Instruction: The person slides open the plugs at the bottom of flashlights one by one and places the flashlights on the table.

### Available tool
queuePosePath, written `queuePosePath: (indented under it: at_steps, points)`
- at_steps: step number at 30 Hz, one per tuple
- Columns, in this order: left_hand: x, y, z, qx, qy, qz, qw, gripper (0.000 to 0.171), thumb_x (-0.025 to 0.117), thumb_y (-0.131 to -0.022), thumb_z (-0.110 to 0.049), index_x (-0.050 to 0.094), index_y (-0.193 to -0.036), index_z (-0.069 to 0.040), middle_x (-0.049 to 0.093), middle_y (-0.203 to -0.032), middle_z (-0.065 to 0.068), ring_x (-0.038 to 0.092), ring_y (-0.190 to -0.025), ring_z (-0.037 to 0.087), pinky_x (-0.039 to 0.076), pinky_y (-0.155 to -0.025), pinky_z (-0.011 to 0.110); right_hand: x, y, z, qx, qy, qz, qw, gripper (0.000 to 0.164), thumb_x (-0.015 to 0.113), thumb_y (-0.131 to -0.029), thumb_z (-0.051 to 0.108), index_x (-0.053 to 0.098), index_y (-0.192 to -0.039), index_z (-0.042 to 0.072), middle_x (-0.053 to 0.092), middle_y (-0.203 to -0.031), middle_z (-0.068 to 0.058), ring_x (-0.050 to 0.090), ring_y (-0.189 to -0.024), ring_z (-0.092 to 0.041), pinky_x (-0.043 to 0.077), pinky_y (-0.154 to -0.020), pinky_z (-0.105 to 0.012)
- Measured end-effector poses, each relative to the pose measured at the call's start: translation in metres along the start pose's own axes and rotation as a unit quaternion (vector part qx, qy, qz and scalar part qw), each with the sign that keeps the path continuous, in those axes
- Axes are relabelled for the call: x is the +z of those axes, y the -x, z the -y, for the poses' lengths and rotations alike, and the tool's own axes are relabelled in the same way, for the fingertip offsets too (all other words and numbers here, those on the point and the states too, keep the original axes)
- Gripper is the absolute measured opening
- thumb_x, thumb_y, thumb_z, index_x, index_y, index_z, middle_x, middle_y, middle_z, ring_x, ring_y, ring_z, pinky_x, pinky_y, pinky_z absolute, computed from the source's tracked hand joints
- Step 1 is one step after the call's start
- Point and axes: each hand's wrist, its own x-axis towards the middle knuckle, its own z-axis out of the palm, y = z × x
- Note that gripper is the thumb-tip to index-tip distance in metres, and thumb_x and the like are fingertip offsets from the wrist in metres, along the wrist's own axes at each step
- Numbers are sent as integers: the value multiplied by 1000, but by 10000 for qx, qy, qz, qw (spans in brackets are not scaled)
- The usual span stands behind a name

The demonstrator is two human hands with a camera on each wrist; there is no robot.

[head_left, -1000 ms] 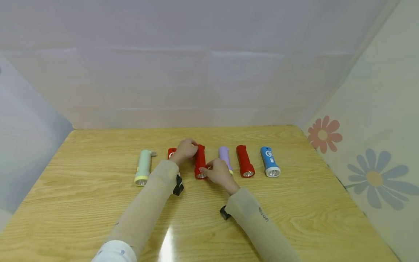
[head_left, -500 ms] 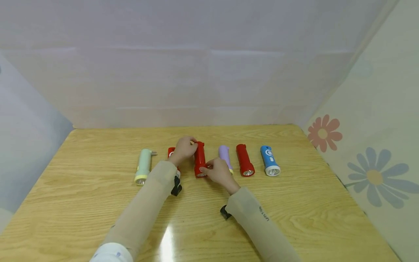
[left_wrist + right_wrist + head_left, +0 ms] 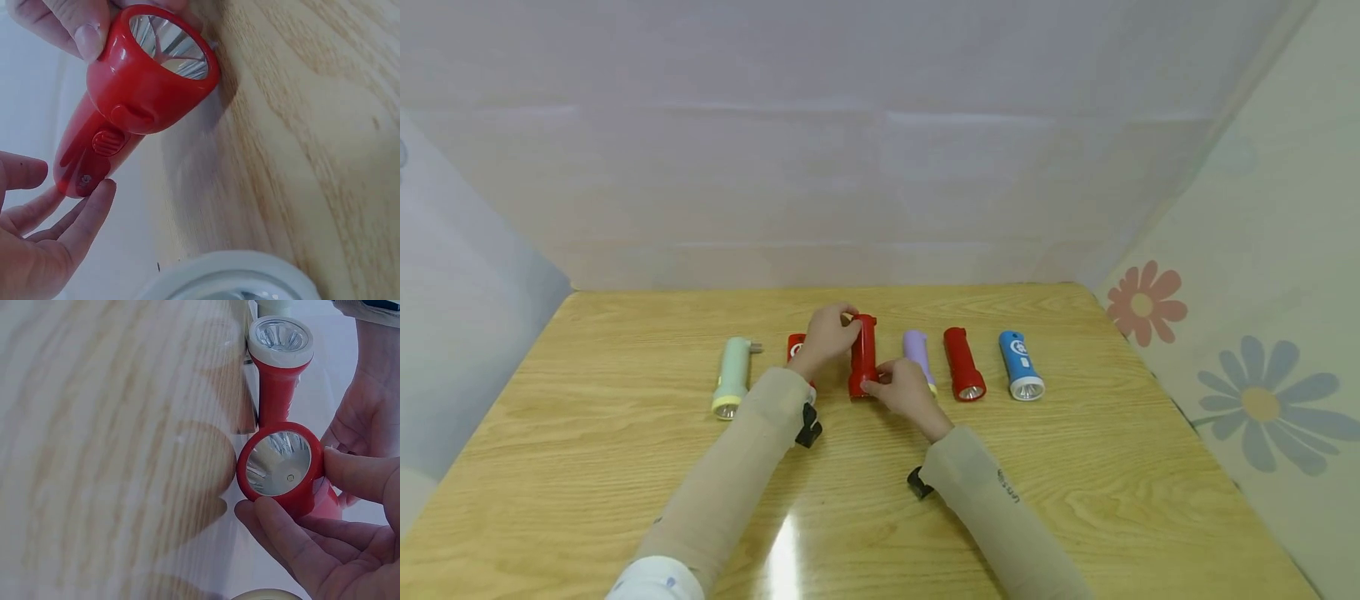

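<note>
Handling looks unfinished, right hand [image 3: 908, 393] pinching a red flashlight [image 3: 864, 352] by its head, left hand [image 3: 826, 338] at its tail, fingers [image 3: 90, 219] spread, five other flashlights [image 3: 1018, 357] ungripped on the counter [image 3: 857, 508].

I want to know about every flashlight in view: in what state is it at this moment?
Green flashlight: lying, plug prongs out.
White-rimmed red flashlight: lying, apparently unlit.
Middle red flashlight: apparently unlit, pinched at its head by the right hand, touched at its tail by the left hand.
Purple flashlight: lying, partly hidden by the right hand.
Untouched plain red flashlight: lying, lens end toward the person.
Blue flashlight: lying, lens end toward the person.
</note>
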Motion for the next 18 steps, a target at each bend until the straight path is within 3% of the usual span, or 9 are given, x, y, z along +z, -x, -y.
queuePosePath:
  at_steps: [11,18]
  points:
    - [0,6,-4,34,121,-331,9994,25,50,-90,-12,59,-110,-2,64,-91,14,59,-77,24,48,-64,32,-2,-3,-3,96,-178,58,9998,35,71,-79,15,63,-105,-8,67,-91,-15,63,-78,-20,50,-64,-27]
    - [2,9,-6,316,270,-576,9975,24,51,-87,-7,61,-107,1,64,-92,16,59,-83,26,49,-70,35,-1,-4,-6,27,-279,100,9996,34,71,-78,12,63,-105,-8,67,-92,-15,64,-81,-21,51,-65,-29]
